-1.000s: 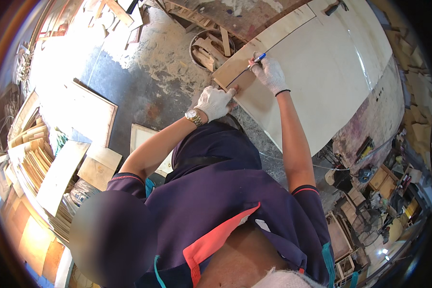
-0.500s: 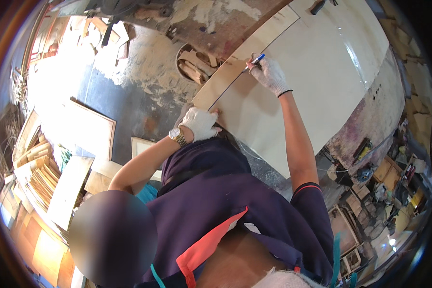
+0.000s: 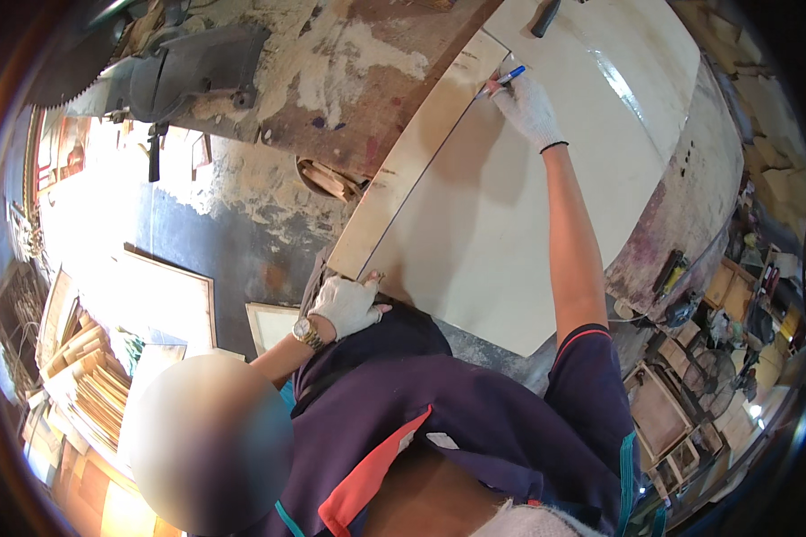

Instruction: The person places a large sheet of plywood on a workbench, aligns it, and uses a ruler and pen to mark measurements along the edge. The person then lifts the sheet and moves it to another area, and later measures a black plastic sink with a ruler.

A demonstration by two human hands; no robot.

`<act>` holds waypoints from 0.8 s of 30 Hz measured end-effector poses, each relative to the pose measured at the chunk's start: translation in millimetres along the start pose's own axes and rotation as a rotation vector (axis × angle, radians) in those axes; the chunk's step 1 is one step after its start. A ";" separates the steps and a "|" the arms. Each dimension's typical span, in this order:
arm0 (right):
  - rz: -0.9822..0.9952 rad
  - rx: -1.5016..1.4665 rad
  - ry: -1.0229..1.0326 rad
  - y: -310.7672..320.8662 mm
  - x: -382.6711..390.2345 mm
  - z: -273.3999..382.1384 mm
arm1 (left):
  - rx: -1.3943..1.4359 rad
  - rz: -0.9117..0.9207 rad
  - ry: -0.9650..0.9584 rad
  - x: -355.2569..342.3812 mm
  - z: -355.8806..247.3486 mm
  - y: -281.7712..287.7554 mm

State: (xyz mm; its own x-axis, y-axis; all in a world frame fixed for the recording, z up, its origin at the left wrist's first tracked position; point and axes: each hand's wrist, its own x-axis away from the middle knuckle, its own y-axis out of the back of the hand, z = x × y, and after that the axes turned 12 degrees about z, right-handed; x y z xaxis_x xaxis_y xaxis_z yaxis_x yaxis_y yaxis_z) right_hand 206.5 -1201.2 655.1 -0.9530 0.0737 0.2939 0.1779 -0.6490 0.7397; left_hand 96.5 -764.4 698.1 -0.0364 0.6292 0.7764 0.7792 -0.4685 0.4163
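Note:
A large pale board [image 3: 591, 206] lies at a slant, with a narrow wooden strip [image 3: 421, 152] along its left edge and a dark line beside the strip. My gloved right hand [image 3: 528, 112] holds a blue pen [image 3: 510, 76], tip down on that line near the far end. My gloved left hand [image 3: 345, 304], watch at the wrist, grips the strip's near end at the board's corner, fingers curled at the edge. A dark-handled tool [image 3: 544, 20] rests on the board beyond the pen.
A circular saw blade [image 3: 76, 67] and dark machinery [image 3: 179, 72] are at upper left, by a stained surface [image 3: 331, 72]. A tub of offcuts [image 3: 327, 179] sits below it. Wood sheets [image 3: 90, 394] stack at left; a cluttered area [image 3: 716, 322] is at right.
My right hand and pen have moved along the strip toward its far end, farther from my left hand. The view has shifted forward, bringing the saw into sight at upper left.

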 end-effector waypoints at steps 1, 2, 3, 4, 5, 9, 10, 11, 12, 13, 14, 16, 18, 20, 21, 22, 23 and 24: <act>-0.006 0.009 -0.002 6.1 -4.7 -5.3 | -0.007 0.004 -0.003 -0.3 -0.1 0.1; -0.013 0.016 -0.005 11.4 -8.7 -10.5 | -0.013 0.014 -0.005 -0.4 0.1 0.1; -0.019 0.023 -0.008 16.2 -12.7 -15.5 | -0.016 0.030 -0.002 -1.2 0.2 0.8; -0.036 0.008 -0.003 20.6 -17.1 -20.5 | -0.019 0.046 0.000 -2.1 0.1 2.3; -0.052 -0.007 0.005 24.1 -22.3 -25.5 | -0.021 0.061 0.007 -1.4 -0.6 3.8; -0.105 -0.039 0.031 39.1 -38.9 -43.1 | -0.024 0.084 -0.010 -0.2 0.3 9.4; -0.122 -0.039 0.039 41.6 -42.3 -46.5 | -0.027 0.090 -0.011 -0.5 1.4 8.5; -0.138 -0.039 0.047 44.3 -45.3 -47.5 | -0.028 0.096 -0.011 -0.7 2.2 7.8; -0.155 -0.039 0.055 46.8 -47.1 -48.6 | -0.030 0.102 -0.011 -0.9 3.0 7.9; -0.175 -0.031 0.067 49.2 -48.2 -49.8 | -0.020 0.109 -0.014 -1.1 3.2 8.6; -0.194 -0.025 0.080 51.5 -50.0 -47.9 | -0.008 0.115 -0.014 -0.1 1.6 12.9; -0.178 0.002 0.061 58.7 -52.9 -44.6 | 0.000 0.121 -0.016 0.1 2.4 14.4; -0.102 0.041 0.000 66.8 -54.6 -39.3 | -0.003 0.120 -0.016 0.0 3.5 12.1; -0.108 0.115 -0.006 66.0 -57.7 -41.1 | -0.014 0.152 -0.004 1.1 2.2 16.2; -0.111 0.153 -0.010 65.1 -58.9 -42.6 | -0.019 0.168 0.002 1.5 1.6 18.7; -0.142 0.067 -0.035 63.1 -59.3 -44.0 | -0.027 0.158 -0.007 1.0 3.0 16.7; -0.174 -0.018 -0.056 60.6 -60.6 -42.1 | -0.033 0.143 -0.014 0.5 4.2 13.6; -0.204 -0.102 -0.077 57.5 -61.8 -40.0 | -0.039 0.129 -0.021 0.1 4.8 11.3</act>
State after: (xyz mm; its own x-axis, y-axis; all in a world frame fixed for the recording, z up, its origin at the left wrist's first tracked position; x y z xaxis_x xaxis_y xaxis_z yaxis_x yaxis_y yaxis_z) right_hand 265.9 -1273.3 655.3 -0.9445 0.2664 0.1924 -0.0464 -0.6878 0.7244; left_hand 108.4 -766.7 700.7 0.0756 0.5749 0.8147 0.7517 -0.5698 0.3322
